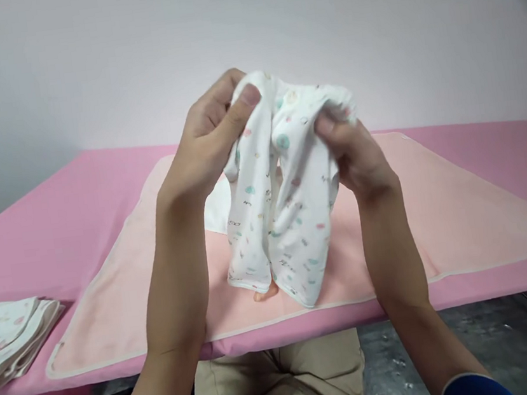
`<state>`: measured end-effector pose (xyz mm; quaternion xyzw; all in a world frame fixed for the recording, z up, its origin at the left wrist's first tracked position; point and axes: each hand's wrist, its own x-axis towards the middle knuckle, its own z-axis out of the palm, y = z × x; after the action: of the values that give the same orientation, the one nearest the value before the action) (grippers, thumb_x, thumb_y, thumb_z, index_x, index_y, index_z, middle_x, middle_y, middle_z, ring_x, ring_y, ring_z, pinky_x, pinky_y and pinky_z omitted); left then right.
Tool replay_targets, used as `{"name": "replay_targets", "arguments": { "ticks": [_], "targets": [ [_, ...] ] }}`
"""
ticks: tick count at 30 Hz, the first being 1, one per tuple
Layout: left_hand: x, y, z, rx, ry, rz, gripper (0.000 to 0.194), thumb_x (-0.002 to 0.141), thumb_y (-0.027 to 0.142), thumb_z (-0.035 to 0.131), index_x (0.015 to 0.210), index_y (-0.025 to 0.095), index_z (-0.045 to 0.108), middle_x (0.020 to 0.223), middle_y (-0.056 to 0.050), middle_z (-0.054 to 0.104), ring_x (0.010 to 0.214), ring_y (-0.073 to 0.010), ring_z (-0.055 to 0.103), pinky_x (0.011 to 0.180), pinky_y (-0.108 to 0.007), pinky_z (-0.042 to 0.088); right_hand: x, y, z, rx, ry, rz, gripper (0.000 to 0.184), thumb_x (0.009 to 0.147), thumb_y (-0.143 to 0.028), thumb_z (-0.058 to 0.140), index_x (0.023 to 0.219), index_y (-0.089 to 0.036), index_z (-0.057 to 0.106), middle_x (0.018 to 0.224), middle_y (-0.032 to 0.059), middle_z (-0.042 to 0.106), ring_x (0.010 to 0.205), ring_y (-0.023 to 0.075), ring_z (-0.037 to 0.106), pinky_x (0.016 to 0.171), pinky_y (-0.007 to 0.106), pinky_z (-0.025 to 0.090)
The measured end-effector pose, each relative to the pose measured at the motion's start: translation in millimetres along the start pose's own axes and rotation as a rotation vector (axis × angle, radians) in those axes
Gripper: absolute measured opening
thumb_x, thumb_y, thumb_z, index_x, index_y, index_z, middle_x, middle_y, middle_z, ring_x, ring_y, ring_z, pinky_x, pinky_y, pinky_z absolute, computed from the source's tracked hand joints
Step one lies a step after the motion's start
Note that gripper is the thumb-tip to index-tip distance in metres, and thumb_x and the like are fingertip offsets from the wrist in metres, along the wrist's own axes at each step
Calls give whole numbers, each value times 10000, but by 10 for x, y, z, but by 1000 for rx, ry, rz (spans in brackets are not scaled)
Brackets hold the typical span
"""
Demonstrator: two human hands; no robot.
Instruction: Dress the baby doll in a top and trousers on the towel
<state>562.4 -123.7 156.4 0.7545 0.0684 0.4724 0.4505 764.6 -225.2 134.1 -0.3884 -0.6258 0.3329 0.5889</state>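
A small white garment (284,208) printed with pastel shapes hangs in the air above a pale pink mat (462,211). My left hand (210,136) pinches its bunched top edge on the left, thumb pressed on the cloth. My right hand (357,154) grips the same top edge on the right, fingers closed in the fabric. The garment's hem hangs just above the mat. A small flesh-coloured shape (266,293), perhaps a doll's foot, peeks out under the hem; the rest of it is hidden behind the cloth.
The mat lies on a pink-covered table (54,210) that runs against a white wall. A stack of folded printed cloths (7,341) sits at the table's front left edge. My lap in beige trousers (285,374) is below the table edge.
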Motion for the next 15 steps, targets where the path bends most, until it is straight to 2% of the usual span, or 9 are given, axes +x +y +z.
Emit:
{"name": "replay_targets", "arguments": {
  "ticks": [2, 4, 6, 8, 10, 12, 15],
  "targets": [
    [31, -31, -11, -7, 80, -15, 471, 1017, 719, 648, 1060, 251, 619, 801, -1, 555, 741, -132, 614, 623, -223, 460, 34, 0, 80, 61, 77, -49, 458, 1005, -695, 648, 1163, -273, 736, 1082, 58, 782, 1133, 315, 763, 918, 426, 694],
    [73, -78, -5, -19, 127, -15, 458, 1015, 728, 640, 1060, 273, 609, 836, -12, 572, 848, -158, 623, 697, -238, 486, 70, 55, 111, 48, 47, -39, 524, 1028, -714, 605, 1266, -263, 725, 1186, 58, 782, 1289, 328, 713, 1033, 455, 669],
    [109, -123, 22, -38, 156, 19, 434, 1004, 702, 677, 1016, 274, 607, 855, -16, 573, 886, -162, 584, 741, -245, 484, 95, 141, 103, -26, -99, 23, 594, 990, -729, 668, 1330, -244, 713, 1225, 50, 780, 1364, 338, 677, 1081, 475, 647],
    [126, -156, 60, -51, 190, 54, 420, 1009, 674, 686, 985, 261, 613, 872, -18, 563, 849, -153, 530, 744, -254, 469, 110, 224, 85, -111, -317, 73, 691, 862, -707, 837, 1348, -232, 716, 1228, 57, 786, 1351, 354, 685, 1068, 484, 652],
    [124, -182, 78, -49, 197, 52, 459, 1008, 686, 672, 936, 237, 611, 852, -20, 538, 774, -142, 480, 703, -268, 445, 115, 280, 81, -162, -448, 80, 762, 751, -646, 951, 1345, -224, 727, 1233, 73, 790, 1316, 362, 704, 1060, 494, 656],
    [111, -207, 53, -45, 125, -11, 544, 995, 738, 642, 856, 214, 593, 795, -17, 505, 700, -127, 447, 642, -277, 412, 117, 305, 97, -181, -398, 79, 750, 761, -629, 950, 1354, -226, 730, 1259, 83, 786, 1314, 355, 706, 1089, 497, 643],
    [97, -248, -44, -56, -81, -162, 643, 980, 795, 615, 759, 194, 560, 732, -16, 473, 631, -109, 452, 571, -270, 371, 126, 320, 125, -152, -145, 47, 668, 907, -694, 796, 1391, -241, 712, 1314, 72, 769, 1364, 334, 684, 1141, 478, 613]
  ]
}}
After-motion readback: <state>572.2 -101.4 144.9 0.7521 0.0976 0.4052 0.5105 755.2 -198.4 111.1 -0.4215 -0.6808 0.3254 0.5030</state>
